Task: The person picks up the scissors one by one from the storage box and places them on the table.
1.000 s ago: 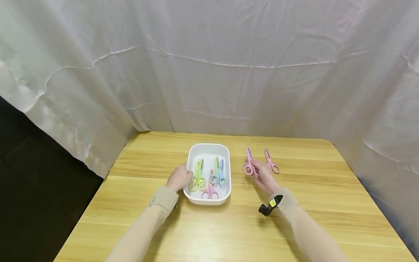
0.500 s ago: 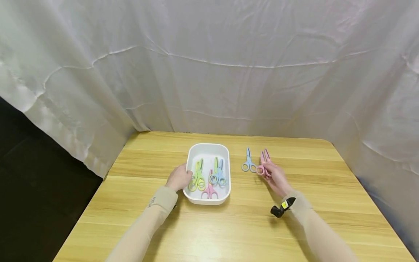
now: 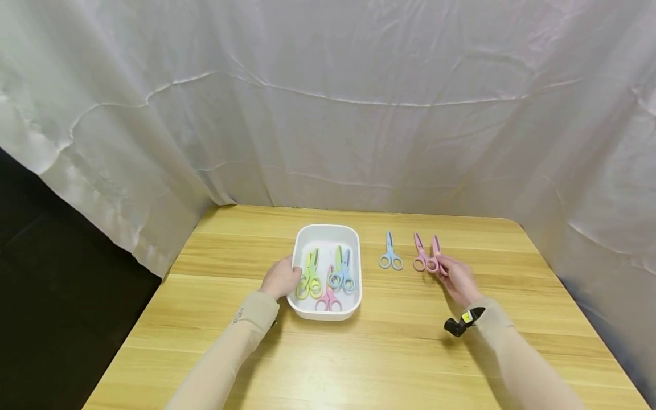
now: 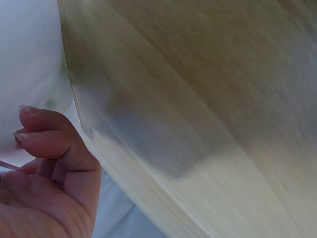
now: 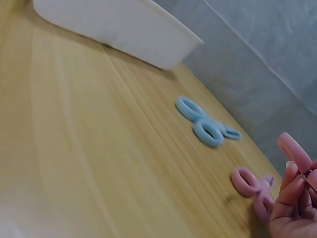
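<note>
In the head view my left hand grips the left wall of a white plastic bin, thumb over the rim. Inside lie yellow-green scissors, pink scissors and blue scissors, some overlapping. To the right, my right hand pinches another pair of pink scissors by the handle loops, blades pointing away from me. Just left of it, a second pair of pink scissors lies on the table. Blue scissors lie between that pair and the bin.
Everything stands on a wooden table. A pale curtain hangs behind the far edge and along the right side. At the left is a dark area beyond the table.
My right hand has moved right with the pink scissors, passing over the other pink pair to its right side. The blue pair is uncovered. My left hand and the bin stay put.
</note>
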`<move>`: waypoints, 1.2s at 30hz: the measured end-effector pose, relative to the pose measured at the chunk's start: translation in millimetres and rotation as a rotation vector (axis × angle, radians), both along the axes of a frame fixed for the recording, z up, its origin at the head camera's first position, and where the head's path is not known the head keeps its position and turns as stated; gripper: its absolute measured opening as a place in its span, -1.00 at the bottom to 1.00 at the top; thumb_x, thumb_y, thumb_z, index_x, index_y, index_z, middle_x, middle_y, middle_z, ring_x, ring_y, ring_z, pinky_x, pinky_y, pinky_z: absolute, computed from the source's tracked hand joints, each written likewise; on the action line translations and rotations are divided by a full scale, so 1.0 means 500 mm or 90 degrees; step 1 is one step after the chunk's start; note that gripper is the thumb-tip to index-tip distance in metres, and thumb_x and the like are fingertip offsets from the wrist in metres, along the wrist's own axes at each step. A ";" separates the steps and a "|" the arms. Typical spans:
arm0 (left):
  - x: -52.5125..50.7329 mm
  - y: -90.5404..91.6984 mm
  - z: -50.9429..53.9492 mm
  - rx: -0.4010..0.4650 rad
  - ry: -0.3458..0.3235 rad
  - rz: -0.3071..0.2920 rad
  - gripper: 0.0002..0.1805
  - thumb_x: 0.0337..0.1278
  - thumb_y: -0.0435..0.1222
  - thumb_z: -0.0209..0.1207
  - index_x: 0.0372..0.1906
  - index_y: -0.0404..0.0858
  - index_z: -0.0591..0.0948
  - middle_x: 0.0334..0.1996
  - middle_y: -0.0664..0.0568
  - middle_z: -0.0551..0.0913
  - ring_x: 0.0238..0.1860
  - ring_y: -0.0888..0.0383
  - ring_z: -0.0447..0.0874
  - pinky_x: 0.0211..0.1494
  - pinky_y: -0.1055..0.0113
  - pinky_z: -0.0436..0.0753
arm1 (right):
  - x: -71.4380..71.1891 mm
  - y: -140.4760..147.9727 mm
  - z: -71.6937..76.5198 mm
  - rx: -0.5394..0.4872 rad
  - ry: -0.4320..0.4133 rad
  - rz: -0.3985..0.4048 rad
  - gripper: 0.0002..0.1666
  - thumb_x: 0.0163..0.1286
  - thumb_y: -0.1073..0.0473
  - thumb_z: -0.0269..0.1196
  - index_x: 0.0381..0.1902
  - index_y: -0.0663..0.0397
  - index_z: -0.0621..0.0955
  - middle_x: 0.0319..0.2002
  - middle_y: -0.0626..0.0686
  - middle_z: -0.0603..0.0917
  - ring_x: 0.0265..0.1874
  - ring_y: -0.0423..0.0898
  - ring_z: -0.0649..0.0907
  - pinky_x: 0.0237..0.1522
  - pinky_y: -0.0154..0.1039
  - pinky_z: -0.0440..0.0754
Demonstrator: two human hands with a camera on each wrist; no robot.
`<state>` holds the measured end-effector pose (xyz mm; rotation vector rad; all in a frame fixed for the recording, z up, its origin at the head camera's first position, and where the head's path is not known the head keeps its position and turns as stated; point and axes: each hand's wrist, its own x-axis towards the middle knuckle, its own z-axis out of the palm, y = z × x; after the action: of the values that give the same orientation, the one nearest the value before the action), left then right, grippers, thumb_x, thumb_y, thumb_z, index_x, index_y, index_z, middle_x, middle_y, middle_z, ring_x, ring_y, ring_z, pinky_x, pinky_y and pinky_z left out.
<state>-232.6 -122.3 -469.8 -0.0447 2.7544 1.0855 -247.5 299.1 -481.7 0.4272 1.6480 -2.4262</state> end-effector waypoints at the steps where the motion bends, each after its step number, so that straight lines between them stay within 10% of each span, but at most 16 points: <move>1: 0.000 0.000 0.000 -0.001 0.000 0.001 -0.42 0.41 -0.26 -0.08 0.47 -0.32 0.34 0.05 -0.25 0.67 -0.34 0.07 0.63 -0.35 0.32 0.65 | -0.001 0.007 0.000 -0.002 -0.002 -0.008 -0.54 0.57 0.26 0.05 -0.45 -0.17 0.77 -0.41 -0.17 0.70 -0.44 -0.39 0.57 -0.33 -0.57 0.56; 19: -0.007 0.000 -0.007 0.006 -0.003 0.000 -0.42 0.40 -0.25 -0.08 0.46 -0.33 0.36 -0.03 -0.23 0.68 -0.39 0.09 0.62 -0.38 0.33 0.66 | -0.015 0.099 -0.021 0.087 0.019 -0.035 -0.56 0.53 0.27 0.11 -0.49 -0.24 0.74 -0.44 -0.20 0.72 -0.43 -0.43 0.62 -0.35 -0.55 0.61; 22: -0.008 0.000 -0.008 0.009 -0.005 0.002 -0.42 0.41 -0.25 -0.08 0.47 -0.33 0.35 0.00 -0.24 0.68 -0.39 0.09 0.62 -0.39 0.33 0.66 | -0.017 0.106 -0.026 0.111 0.023 -0.033 -0.77 0.52 0.25 0.14 -0.13 -0.01 0.74 -0.42 -0.19 0.73 -0.39 -0.41 0.65 -0.29 -0.54 0.64; 26: -0.007 0.000 -0.010 0.010 -0.009 0.002 -0.41 0.42 -0.24 -0.08 0.49 -0.31 0.32 0.01 -0.23 0.67 -0.40 0.09 0.62 -0.38 0.33 0.66 | -0.024 0.118 -0.036 0.193 0.022 -0.013 -0.32 0.52 0.19 0.15 0.46 0.40 0.26 -0.39 -0.28 0.70 -0.32 -0.44 0.66 -0.21 -0.56 0.66; 36: -0.010 -0.003 -0.015 -0.001 0.002 0.001 -0.42 0.40 -0.25 -0.08 0.46 -0.33 0.36 -0.07 -0.20 0.68 -0.39 0.09 0.60 -0.37 0.33 0.64 | -0.044 0.141 -0.057 0.276 0.037 -0.011 -0.15 0.45 0.13 0.26 0.49 0.47 0.17 -0.40 -0.44 0.65 -0.32 -0.53 0.67 -0.20 -0.60 0.66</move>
<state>-237.7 -123.7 -477.1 -0.0458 2.7579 1.0847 -269.3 369.5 -510.0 0.4333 2.2066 -2.0985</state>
